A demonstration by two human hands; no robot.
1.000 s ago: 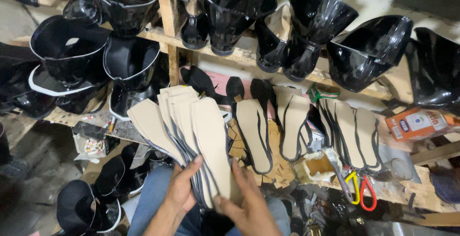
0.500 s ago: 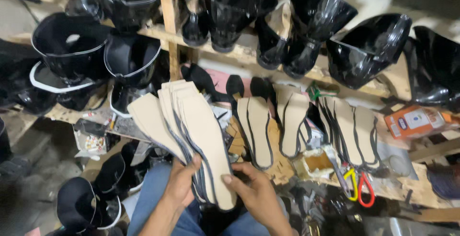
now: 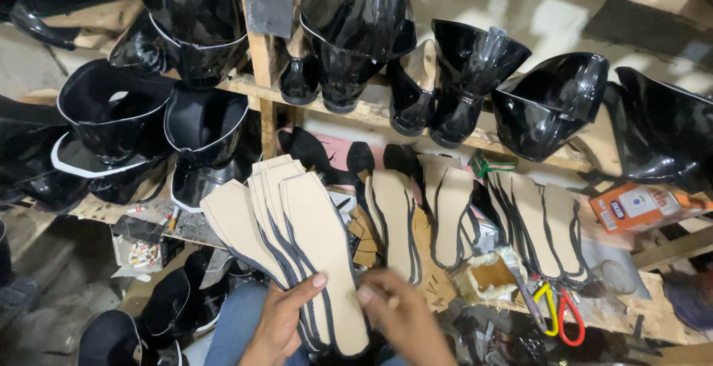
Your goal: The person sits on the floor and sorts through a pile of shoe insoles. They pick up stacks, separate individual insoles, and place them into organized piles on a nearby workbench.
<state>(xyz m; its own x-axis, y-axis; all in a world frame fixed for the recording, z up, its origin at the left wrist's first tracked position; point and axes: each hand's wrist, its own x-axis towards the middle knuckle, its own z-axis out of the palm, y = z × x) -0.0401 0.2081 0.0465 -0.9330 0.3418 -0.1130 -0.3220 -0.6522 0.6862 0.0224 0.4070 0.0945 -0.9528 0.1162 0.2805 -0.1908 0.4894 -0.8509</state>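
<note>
Wooden shelves of black boot uppers [image 3: 356, 31] back a cluttered counter [image 3: 639, 314] strewn with insoles. Left hand [image 3: 282, 321] grips a fanned stack of tan insoles [image 3: 297, 240], long axes running up and away toward the shelves. Right hand [image 3: 401, 314], fingers curled, nothing visibly held, sits just beside the fan's right edge near its lower end.

Left hand [image 3: 278, 325]: holds a fan of tan shoe insoles [image 3: 297, 240], thumb on the front one
Right hand [image 3: 405, 318]: fingers curled, touching the front insole's edge
Bench [image 3: 616, 314]: more insoles lie flat; scissors with yellow and red handles [image 3: 557, 310]; an orange box [image 3: 639, 206]
Shelf [image 3: 371, 109]: shiny black shoe uppers [image 3: 356, 31] stand in a row
</note>
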